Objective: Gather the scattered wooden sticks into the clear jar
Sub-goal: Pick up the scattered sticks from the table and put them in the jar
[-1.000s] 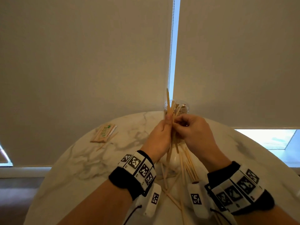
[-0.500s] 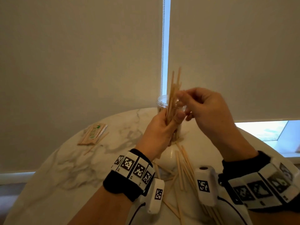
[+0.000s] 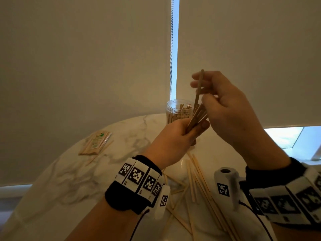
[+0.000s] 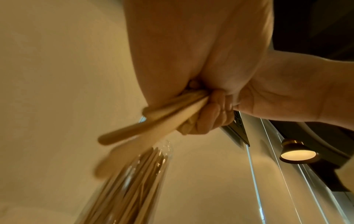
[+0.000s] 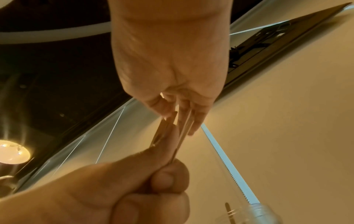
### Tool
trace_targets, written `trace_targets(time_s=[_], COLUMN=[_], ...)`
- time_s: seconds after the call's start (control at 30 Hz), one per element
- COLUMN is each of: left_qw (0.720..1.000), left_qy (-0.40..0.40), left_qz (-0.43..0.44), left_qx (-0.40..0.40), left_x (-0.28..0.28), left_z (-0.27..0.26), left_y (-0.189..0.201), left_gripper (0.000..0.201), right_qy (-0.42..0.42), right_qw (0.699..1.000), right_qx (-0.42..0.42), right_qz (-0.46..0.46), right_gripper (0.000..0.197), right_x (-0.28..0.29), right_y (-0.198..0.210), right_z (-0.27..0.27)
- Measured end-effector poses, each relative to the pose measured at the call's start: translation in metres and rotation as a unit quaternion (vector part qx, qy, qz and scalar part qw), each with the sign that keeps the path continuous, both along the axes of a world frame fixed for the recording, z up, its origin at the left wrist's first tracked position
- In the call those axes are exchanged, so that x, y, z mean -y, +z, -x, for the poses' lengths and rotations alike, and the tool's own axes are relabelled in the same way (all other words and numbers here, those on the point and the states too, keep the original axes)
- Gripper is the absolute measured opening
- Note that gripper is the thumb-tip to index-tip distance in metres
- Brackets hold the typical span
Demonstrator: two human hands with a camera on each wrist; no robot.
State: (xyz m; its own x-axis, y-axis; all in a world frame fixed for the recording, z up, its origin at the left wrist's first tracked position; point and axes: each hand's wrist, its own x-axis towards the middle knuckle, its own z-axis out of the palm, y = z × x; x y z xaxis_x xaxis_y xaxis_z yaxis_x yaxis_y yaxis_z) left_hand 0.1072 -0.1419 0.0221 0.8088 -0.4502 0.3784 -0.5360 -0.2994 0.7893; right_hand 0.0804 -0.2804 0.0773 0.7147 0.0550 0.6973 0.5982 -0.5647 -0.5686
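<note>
Your left hand [image 3: 171, 139], at the centre of the head view, has its fingers and thumb curled tight round a bundle of wooden sticks [image 3: 197, 117]; the left wrist view shows those fingers [image 4: 206, 119] wrapped round the bundle, whose lower ends stick out blurred above the clear jar [image 4: 134, 189]. Your right hand [image 3: 224, 103], just above and to the right of the left, pinches a single stick [image 3: 199, 87] that stands nearly upright, its lower end among the tops of the bundle. The jar stands upright on the marble table [image 3: 69, 180] just behind your left hand, in the middle of the frame, open at the top and already holding many sticks. More loose sticks [image 3: 196, 180] lie scattered on the table at lower centre, between your two wrists. At centre left lies a small packet of sticks [image 3: 95, 143] with one stray stick beside it.
</note>
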Motion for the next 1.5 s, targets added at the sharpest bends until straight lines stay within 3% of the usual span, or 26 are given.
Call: trace_targets(time_s=[0.1,0.27,0.43,0.57,0.67,0.77,0.87,0.9,1.0,1.07,1.17,1.27,1.37,1.5], left_qw=[1.000,0.999,0.999,0.990,0.969,0.937,0.896,0.886,0.864,0.855,0.864,0.897,0.911,0.913], left_qy=[-0.003,-0.003,-0.001,0.019,0.033,0.049,0.037,0.033,0.027,0.032,0.047,0.053,0.016,-0.040], left_qz=[-0.013,-0.029,0.039,0.141,0.246,0.345,0.440,0.458,0.494,0.508,0.493,0.430,0.394,0.367], left_qx=[0.013,0.031,0.030,0.018,-0.013,-0.018,-0.058,-0.067,-0.093,-0.102,-0.093,-0.086,-0.118,-0.176], left_x=[-0.003,-0.003,-0.006,-0.007,-0.013,-0.023,-0.027,-0.026,-0.022,-0.023,-0.026,-0.022,-0.013,-0.010], left_z=[0.000,0.000,0.002,-0.003,-0.001,-0.003,-0.007,-0.007,-0.006,-0.007,-0.007,0.001,0.009,0.012], left_y=[0.001,0.000,0.004,0.001,0.008,0.017,0.023,0.024,0.026,0.028,0.030,0.028,0.025,0.027], left_gripper=[0.039,0.033,0.033,0.041,0.037,0.027,0.031,0.030,0.028,0.026,0.021,0.022,0.036,0.042], right_qy=[0.013,-0.038,-0.055,0.040,0.070,0.054,0.113,0.134,0.178,0.187,0.196,0.161,0.113,0.094], right_qw=[0.997,0.996,0.998,0.998,0.995,0.989,0.922,0.904,0.908,0.914,0.920,0.937,0.963,0.971], right_qx=[0.057,0.075,0.016,-0.042,-0.072,-0.120,-0.284,-0.323,-0.365,-0.358,-0.337,-0.310,-0.235,-0.195], right_qz=[-0.044,-0.008,0.021,0.034,-0.009,0.072,0.236,0.245,0.103,0.033,0.032,0.029,0.064,0.097], right_gripper=[0.033,0.018,0.024,0.035,0.052,0.055,0.053,0.048,0.020,0.015,0.020,0.021,0.019,0.024], right_x=[-0.004,-0.006,-0.001,-0.011,-0.015,-0.016,-0.023,-0.027,-0.033,-0.029,-0.025,-0.031,-0.032,-0.026], right_y=[0.003,-0.003,-0.003,-0.005,-0.004,-0.008,-0.023,-0.029,-0.035,-0.031,-0.024,-0.022,-0.018,-0.017], right_z=[0.004,0.001,0.000,0.005,0.007,0.006,0.003,0.002,-0.003,-0.003,0.000,0.003,0.007,0.008])
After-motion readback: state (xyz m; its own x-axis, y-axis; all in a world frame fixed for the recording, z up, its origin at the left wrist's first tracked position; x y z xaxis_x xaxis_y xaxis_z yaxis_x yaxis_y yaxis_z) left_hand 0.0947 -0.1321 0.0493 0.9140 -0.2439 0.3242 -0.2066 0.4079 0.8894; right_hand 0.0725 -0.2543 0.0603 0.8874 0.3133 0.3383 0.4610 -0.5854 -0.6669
